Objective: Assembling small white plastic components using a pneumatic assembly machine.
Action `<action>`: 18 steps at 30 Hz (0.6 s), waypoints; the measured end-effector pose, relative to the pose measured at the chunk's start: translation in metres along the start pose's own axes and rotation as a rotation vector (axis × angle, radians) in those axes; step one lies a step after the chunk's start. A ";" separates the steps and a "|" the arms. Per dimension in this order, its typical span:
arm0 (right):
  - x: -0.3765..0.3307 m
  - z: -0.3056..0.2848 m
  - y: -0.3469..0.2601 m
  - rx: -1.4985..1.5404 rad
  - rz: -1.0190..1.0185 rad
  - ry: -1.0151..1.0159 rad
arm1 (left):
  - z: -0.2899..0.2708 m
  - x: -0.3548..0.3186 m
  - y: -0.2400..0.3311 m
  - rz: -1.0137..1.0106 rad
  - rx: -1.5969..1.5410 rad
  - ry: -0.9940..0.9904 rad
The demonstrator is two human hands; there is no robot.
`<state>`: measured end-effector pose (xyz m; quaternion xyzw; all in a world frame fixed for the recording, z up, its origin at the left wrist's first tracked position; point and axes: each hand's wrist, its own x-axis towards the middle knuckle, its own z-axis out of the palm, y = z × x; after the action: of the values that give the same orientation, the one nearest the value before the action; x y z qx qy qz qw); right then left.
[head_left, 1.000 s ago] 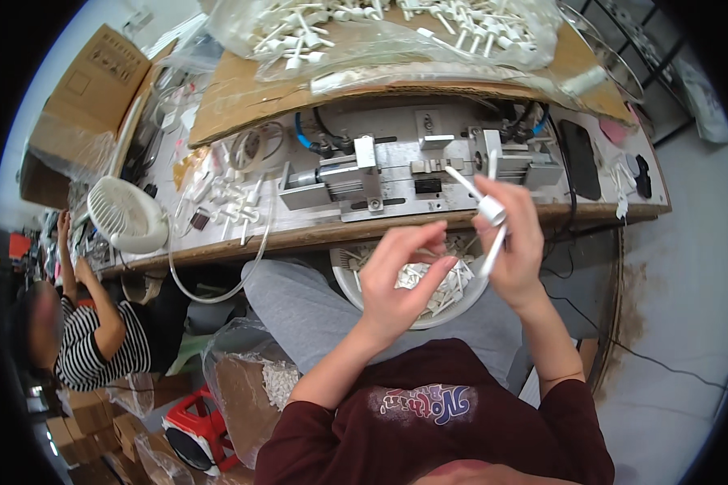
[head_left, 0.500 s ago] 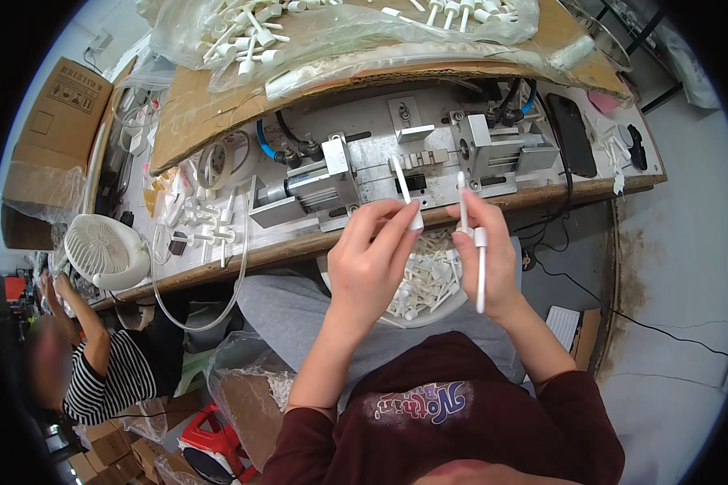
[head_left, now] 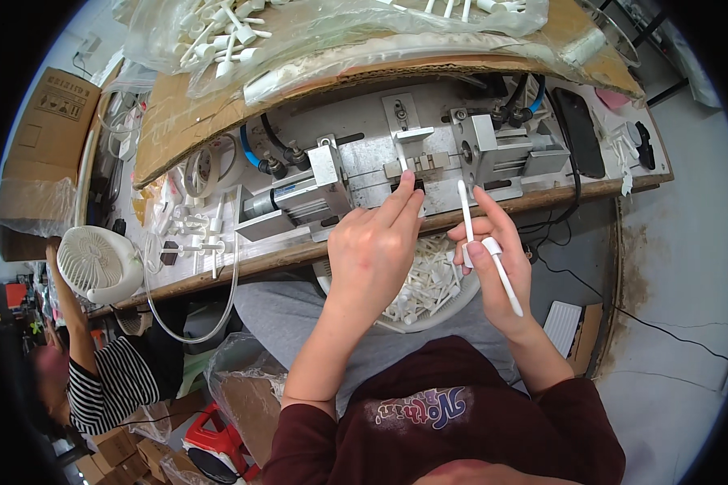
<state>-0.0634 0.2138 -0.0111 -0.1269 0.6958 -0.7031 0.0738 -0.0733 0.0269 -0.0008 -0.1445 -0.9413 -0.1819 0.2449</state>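
My left hand (head_left: 374, 242) reaches forward, its fingertips touching a small dark part at the front of the grey metal press fixture (head_left: 412, 166) on the bench. My right hand (head_left: 493, 259) holds two white plastic pump tubes (head_left: 493, 259), one pointing up toward the fixture and one slanting down. Both hands hover over a white bowl (head_left: 429, 319) on my lap, filled with several more white tubes.
A pneumatic cylinder (head_left: 299, 202) sits left of the fixture. Clear bags of white parts (head_left: 243, 32) lie on cardboard at the back. A black phone (head_left: 581, 133), a small white fan (head_left: 97, 263) and a cardboard box (head_left: 44, 129) flank the bench. Another person in a striped shirt (head_left: 97, 388) sits lower left.
My left hand has moved forward from my chest to the fixture. My right hand has stayed over the bowl, still holding the tubes.
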 end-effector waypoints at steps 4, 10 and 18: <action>0.001 0.001 -0.002 0.000 -0.014 -0.002 | 0.001 -0.001 0.001 -0.062 -0.018 0.000; 0.003 0.005 0.000 -0.013 0.008 0.046 | -0.003 -0.005 0.000 -0.033 -0.140 0.052; 0.006 0.021 0.000 -0.018 -0.031 -0.046 | -0.006 -0.020 0.017 0.078 -0.398 0.090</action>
<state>-0.0634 0.1924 -0.0109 -0.1546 0.6979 -0.6950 0.0776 -0.0482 0.0366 -0.0016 -0.2183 -0.8686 -0.3610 0.2600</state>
